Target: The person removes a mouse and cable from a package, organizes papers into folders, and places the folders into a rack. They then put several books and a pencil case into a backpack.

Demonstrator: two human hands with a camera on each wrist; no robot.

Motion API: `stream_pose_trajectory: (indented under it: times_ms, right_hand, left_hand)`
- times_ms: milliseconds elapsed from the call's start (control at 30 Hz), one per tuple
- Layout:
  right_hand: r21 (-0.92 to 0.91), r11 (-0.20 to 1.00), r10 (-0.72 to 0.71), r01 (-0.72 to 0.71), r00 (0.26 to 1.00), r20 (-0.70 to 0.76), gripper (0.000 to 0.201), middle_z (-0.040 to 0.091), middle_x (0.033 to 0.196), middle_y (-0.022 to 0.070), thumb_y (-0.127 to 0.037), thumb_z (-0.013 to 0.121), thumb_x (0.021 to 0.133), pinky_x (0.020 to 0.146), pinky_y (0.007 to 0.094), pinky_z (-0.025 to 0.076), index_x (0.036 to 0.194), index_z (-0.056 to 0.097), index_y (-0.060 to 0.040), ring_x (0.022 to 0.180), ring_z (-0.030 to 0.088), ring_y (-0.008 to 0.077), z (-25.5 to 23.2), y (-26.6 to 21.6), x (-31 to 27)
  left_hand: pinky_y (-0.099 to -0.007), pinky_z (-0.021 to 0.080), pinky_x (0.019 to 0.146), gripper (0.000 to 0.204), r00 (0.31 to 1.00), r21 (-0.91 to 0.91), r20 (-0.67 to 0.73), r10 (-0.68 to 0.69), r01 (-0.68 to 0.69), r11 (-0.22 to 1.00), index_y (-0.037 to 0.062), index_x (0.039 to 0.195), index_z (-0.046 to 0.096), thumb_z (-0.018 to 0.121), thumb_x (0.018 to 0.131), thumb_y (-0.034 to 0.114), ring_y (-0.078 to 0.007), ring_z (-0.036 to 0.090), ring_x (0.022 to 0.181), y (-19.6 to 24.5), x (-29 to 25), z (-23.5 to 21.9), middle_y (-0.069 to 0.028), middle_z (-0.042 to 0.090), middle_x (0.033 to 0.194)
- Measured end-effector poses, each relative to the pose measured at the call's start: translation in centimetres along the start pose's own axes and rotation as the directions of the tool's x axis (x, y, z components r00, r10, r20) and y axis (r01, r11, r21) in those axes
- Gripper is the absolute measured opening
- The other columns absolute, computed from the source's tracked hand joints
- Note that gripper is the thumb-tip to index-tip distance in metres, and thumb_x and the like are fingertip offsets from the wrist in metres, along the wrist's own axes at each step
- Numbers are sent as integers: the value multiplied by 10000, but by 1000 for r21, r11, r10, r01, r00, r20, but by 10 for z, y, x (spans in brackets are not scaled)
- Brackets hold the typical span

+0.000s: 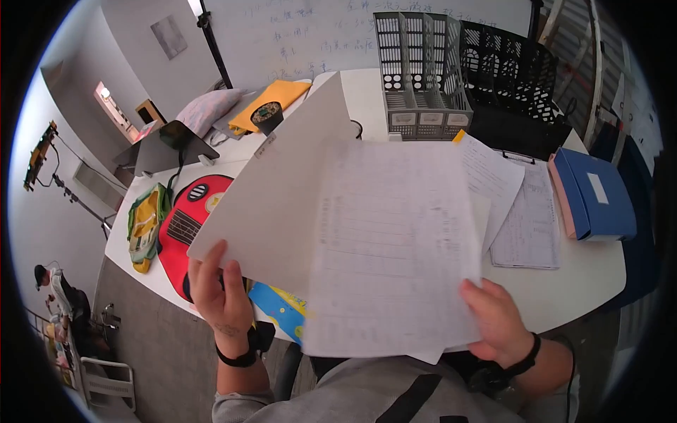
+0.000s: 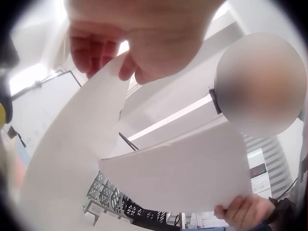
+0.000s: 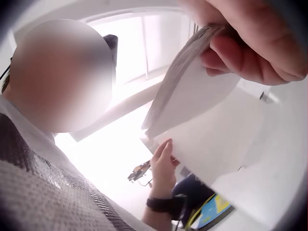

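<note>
In the head view my left hand (image 1: 224, 299) pinches the lower left edge of a plain white cover (image 1: 275, 204), which stands tilted up with a small label on its outer edge. Beside it, a stack of lined, written paper sheets (image 1: 395, 247) is lifted in front of me. My right hand (image 1: 499, 321) holds that stack at its lower right edge, thumb on top. From the right wrist view, the sheets (image 3: 183, 91) show as a thick bundle between thumb and fingers. The left wrist view has the cover (image 2: 72, 139) bent between thumb and fingertips.
On the white table (image 1: 571, 282) lie loose written sheets (image 1: 490, 176), a clipboard with papers (image 1: 529, 218) and a blue file box (image 1: 596, 194). Grey file racks (image 1: 427, 77) stand behind. To the left are a red bag (image 1: 180, 233), a potted plant (image 1: 266, 116) and a laptop (image 1: 169, 148).
</note>
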State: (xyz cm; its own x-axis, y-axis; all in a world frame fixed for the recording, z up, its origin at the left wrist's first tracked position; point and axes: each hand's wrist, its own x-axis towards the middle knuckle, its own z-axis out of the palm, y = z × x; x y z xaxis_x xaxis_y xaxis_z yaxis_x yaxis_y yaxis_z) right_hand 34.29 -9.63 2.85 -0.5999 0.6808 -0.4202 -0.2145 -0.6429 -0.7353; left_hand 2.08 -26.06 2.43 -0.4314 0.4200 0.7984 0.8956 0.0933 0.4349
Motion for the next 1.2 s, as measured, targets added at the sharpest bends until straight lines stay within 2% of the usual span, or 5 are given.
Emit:
stream_pose_trajectory:
  times_ms: [233, 433, 667, 933, 1200]
  right_hand:
    - [-26, 984, 180, -178, 975, 126, 426, 654, 1119, 82, -279, 509, 1054, 571, 305, 485, 1369, 515, 8, 863, 629, 124, 17, 20, 25]
    - [-156, 972, -148, 174, 975, 167, 371, 678, 1101, 91, -245, 511, 1066, 739, 289, 535, 1285, 588, 45, 915, 638, 120, 32, 34, 28]
    - [-328, 864, -259, 382, 896, 362, 397, 716, 1060, 111, -302, 548, 1055, 821, 280, 527, 1198, 630, 59, 956, 658, 148, 28, 27, 29]
    - [-562, -220, -158, 797, 539, 827, 581, 696, 973, 117, -460, 738, 841, 1065, 467, 422, 1228, 649, -36, 1182, 564, 370, -7, 35, 18]
    - [-541, -209, -93, 814, 535, 840, 617, 686, 1012, 97, -419, 735, 839, 1151, 475, 322, 1316, 590, -55, 1270, 510, 352, -18, 44, 25]
  left_hand:
    - [-297, 482, 754, 642, 722, 220, 473, -506, 459, 861, -19, 1370, 565, 369, 1052, 503, -206, 683, 881, 22, 5, -37, -134, 710, 1010]
    - [-381, 493, 1010, 817, 375, -384, 916, -141, 922, -45, -100, 1449, 405, 484, 990, 571, -272, 652, 1156, 13, 10, -18, -201, 641, 1284]
    - [-353, 500, 997, 476, 377, -296, 865, -330, 917, 269, -62, 1388, 473, 566, 933, 43, -239, 642, 1138, 37, 41, -2, -168, 621, 1309]
    - [-280, 501, 851, 352, 732, 25, 584, -351, 416, 909, -42, 1236, 607, 525, 912, 71, -135, 651, 923, 20, 106, -22, -83, 705, 1033]
    - [-286, 502, 811, 350, 503, 178, 763, -405, 439, 881, -86, 1221, 594, 528, 896, 27, -134, 633, 882, 3, 133, 5, -93, 683, 1050]
